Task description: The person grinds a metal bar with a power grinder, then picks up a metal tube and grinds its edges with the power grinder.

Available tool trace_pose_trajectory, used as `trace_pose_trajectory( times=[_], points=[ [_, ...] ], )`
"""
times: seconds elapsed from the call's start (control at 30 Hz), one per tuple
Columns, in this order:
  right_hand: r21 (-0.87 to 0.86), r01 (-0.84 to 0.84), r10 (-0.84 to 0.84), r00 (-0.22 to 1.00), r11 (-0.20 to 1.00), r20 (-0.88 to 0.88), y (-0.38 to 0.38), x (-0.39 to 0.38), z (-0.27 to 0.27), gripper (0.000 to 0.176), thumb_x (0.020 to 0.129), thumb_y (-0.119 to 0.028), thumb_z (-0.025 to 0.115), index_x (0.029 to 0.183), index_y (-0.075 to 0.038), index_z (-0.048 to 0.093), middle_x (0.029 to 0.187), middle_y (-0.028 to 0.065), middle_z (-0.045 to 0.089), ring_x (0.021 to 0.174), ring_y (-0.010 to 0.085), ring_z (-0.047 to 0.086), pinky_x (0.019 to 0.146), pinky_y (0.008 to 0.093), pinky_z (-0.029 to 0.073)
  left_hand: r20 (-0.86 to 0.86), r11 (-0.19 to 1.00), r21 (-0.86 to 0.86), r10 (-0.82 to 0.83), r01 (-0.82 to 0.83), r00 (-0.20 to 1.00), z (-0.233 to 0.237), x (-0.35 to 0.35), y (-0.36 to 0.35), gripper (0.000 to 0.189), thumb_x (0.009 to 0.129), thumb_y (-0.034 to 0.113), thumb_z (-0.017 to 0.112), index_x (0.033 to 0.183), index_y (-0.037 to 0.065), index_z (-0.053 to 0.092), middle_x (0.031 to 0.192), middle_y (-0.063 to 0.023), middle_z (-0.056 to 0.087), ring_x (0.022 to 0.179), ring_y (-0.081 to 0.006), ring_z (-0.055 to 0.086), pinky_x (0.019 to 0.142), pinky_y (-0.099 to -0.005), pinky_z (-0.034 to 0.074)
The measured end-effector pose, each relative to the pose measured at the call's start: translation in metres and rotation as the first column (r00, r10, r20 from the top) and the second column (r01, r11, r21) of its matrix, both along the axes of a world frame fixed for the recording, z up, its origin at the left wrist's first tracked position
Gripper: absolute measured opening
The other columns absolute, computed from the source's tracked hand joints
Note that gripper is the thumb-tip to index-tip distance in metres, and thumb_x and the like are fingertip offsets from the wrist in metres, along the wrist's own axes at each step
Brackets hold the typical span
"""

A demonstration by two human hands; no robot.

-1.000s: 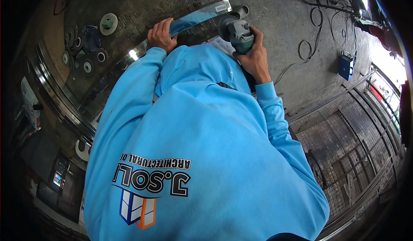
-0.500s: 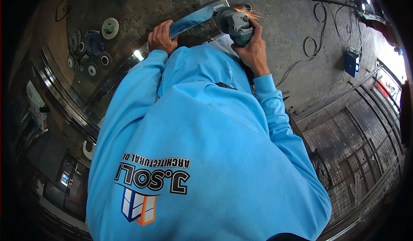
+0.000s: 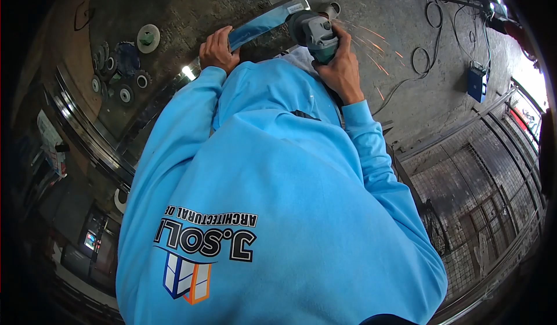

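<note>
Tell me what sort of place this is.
Most likely a metal fabrication workshop. The right hand runs an angle grinder against a metal strip held by the left hand, throwing sparks; grinding discs lie on the concrete floor, and wire mesh panels show at the right.

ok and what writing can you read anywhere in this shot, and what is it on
"J.SOL", upside down on the blue sweatshirt, the rest hidden in a fold.
"ARCHITECTURAL DE", same print, cut off likewise.
On the metal strip, a white label: too small to read.
The paper at left and the small screen: blurred.
</note>
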State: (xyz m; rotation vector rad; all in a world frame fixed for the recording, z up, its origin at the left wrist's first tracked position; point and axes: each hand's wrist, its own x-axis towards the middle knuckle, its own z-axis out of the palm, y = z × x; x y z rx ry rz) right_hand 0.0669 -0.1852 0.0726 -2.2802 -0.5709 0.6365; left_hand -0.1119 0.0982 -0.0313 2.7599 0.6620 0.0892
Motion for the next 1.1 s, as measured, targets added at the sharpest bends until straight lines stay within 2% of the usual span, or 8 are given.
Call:
trace_pose_trajectory(
  times=[0.3, 0.6, 0.7, 0.83, 1.0, 1.1],
  points=[
    [0.020, -0.017, 0.016, 0.998, 1.000, 0.061, 0.0011, -0.0020, -0.0023, 0.100, 0.071, -0.008, 0.084, 0.152, -0.017, 0.028, 0.124, 0.0299, 0.068, 0.108, 0.0505, 0.070, 0.096, 0.0524, 0.058, 0.013, 1.000, 0.004, 0.006, -0.006, 1.000, -0.0040, -0.0046, -0.0015, 0.070, 0.075, 0.022, 0.087, 0.139, 0.022, 0.059, 0.136, -0.0003, 0.067, 0.123, -0.0276, 0.064, 0.096, -0.0486, 0.051],
    [0.015, 0.016, -0.016, 1.000, 1.000, 0.005, 0.0015, -0.0008, 0.0014, 0.097, 0.072, -0.009, 0.084, 0.151, -0.017, 0.029, 0.126, 0.0302, 0.068, 0.112, 0.0505, 0.069, 0.096, 0.0528, 0.057, 0.024, 1.000, -0.005, 0.012, -0.011, 1.000, -0.0064, -0.0055, -0.0043, 0.067, 0.076, 0.022, 0.085, 0.139, 0.023, 0.060, 0.136, 0.0002, 0.067, 0.123, -0.0274, 0.064, 0.098, -0.0493, 0.051],
    [0.023, 0.002, -0.003, 0.999, 1.000, 0.045, 0.0028, -0.0022, -0.0007, 0.097, 0.072, -0.009, 0.084, 0.152, -0.016, 0.029, 0.127, 0.0304, 0.067, 0.113, 0.0505, 0.068, 0.096, 0.0529, 0.057, 0.021, 1.000, 0.006, 0.011, -0.011, 1.000, -0.0049, -0.0046, -0.0006, 0.067, 0.076, 0.022, 0.085, 0.139, 0.023, 0.060, 0.135, 0.0002, 0.067, 0.123, -0.0273, 0.064, 0.098, -0.0492, 0.051],
    [-0.019, -0.012, 0.012, 0.999, 1.000, 0.033, 0.0019, -0.0003, 0.0028, 0.097, 0.072, -0.009, 0.085, 0.152, -0.015, 0.029, 0.128, 0.0303, 0.066, 0.114, 0.0504, 0.068, 0.097, 0.0526, 0.057, 0.021, 1.000, 0.007, 0.003, -0.003, 1.000, -0.0033, -0.0015, -0.0011, 0.067, 0.076, 0.022, 0.085, 0.139, 0.022, 0.060, 0.135, 0.0001, 0.067, 0.123, -0.0271, 0.064, 0.097, -0.0490, 0.051],
    [0.010, 0.037, -0.037, 0.999, 0.999, -0.013, 0.0037, -0.0026, 0.0032, 0.097, 0.072, -0.010, 0.085, 0.151, -0.014, 0.029, 0.128, 0.0296, 0.066, 0.114, 0.0500, 0.068, 0.098, 0.0524, 0.056, 0.039, 1.000, -0.004, 0.000, 0.000, 0.999, -0.0060, -0.0069, 0.0003, 0.068, 0.076, 0.022, 0.086, 0.138, 0.022, 0.060, 0.135, -0.0007, 0.067, 0.123, -0.0278, 0.064, 0.097, -0.0493, 0.052],
    [0.000, 0.022, -0.022, 0.999, 1.000, 0.024, 0.0033, -0.0019, 0.0010, 0.096, 0.072, -0.009, 0.085, 0.151, -0.014, 0.030, 0.127, 0.0295, 0.067, 0.113, 0.0496, 0.069, 0.098, 0.0523, 0.057, 0.029, 1.000, -0.002, -0.001, 0.001, 1.000, -0.0052, -0.0060, 0.0024, 0.068, 0.076, 0.021, 0.086, 0.139, 0.022, 0.060, 0.136, -0.0007, 0.067, 0.123, -0.0279, 0.064, 0.097, -0.0491, 0.051]
  ],
)
